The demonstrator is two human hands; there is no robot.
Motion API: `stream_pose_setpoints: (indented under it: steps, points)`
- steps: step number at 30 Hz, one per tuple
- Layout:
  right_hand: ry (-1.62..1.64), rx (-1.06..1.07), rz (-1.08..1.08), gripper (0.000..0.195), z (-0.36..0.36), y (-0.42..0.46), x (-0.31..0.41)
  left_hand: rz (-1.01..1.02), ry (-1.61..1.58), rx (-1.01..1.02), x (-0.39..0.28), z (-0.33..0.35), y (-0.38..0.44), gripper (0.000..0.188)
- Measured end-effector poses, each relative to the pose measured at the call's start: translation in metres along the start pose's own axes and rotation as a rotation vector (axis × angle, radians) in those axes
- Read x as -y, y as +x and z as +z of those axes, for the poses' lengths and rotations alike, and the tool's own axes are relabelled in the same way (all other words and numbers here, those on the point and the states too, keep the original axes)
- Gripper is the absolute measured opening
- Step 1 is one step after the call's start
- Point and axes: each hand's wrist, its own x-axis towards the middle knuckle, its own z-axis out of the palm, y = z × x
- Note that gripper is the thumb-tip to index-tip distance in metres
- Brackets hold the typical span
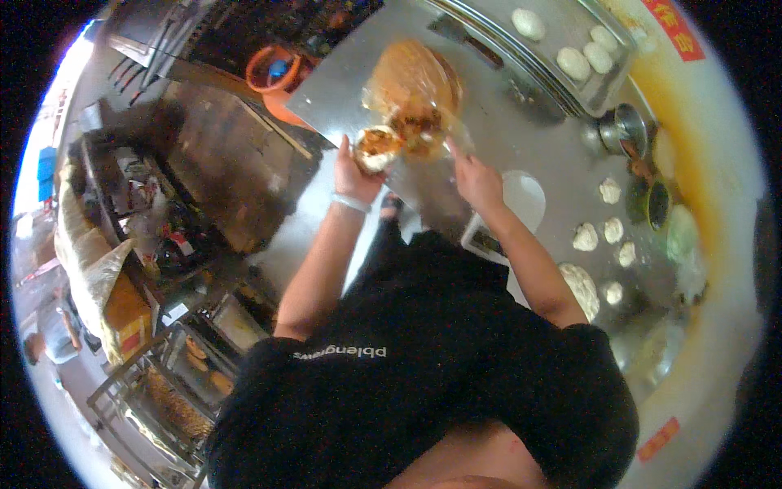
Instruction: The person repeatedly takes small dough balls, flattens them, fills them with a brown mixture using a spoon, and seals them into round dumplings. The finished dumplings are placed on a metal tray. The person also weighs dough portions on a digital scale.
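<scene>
In my left hand rests a cupped round of white dough with brown-orange filling heaped inside it. Close by, on the steel worktable, an opened clear plastic bag holds more filling, dark and chunky at its mouth. My right hand is at the right edge of the bag mouth, fingers curled and the index finger pointing toward the filling. Whether it grips the plastic or a thin tool is too blurred to make out.
Beyond the bag lies a scraper. A metal tray with several dough balls stands at the upper right, near a metal cup. A white scale, dough pieces and a bucket surround me. Tray racks stand lower left.
</scene>
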Motion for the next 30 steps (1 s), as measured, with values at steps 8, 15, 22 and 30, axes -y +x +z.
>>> stream_pose_setpoints:
  steps: [8, 15, 22, 30]
  points:
    - [0.909, 0.189, 0.343, 0.043, -0.024, 0.006, 0.038, -0.022, -0.02, 0.185, 0.026, 0.049, -0.05, 0.043]
    - [2.287, 0.217, 0.769, 0.036, -0.068, -0.004, 0.069, 0.862, 1.623, 0.088, 0.076, -0.001, -0.037, 0.046]
    - [2.367, 0.195, 0.543, 0.034, -0.098, -0.011, 0.056, 0.949, 1.506, 0.439, 0.024, 0.08, -0.117, 0.045]
    - [1.793, 0.185, 0.32, 0.031, -0.113, -0.024, 0.068, 0.533, 0.955, 0.305, 0.026, 0.091, -0.132, 0.021]
